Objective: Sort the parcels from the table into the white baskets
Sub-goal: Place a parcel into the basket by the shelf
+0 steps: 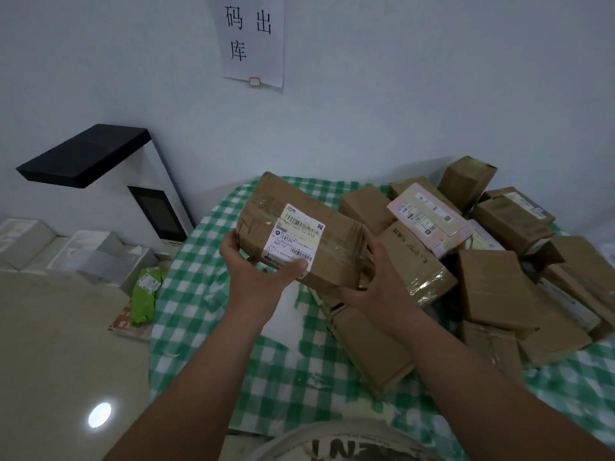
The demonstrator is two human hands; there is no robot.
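Observation:
I hold a brown cardboard parcel [336, 231] with a white shipping label above the green-checked table [213, 314]. My left hand [256, 271] grips its near left corner, thumb on the label. My right hand [376, 281] grips its right end from below. A heap of brown parcels [492, 287] and a pink labelled one [429, 217] lies on the table's right half. White baskets [100, 254] stand on the floor at the left by the wall.
A black-and-white scanner stand [100, 161] with a dark screen rises left of the table. A green parcel [146, 294] lies on a red-patterned one on the floor by the baskets. A paper sign [253, 38] hangs on the wall.

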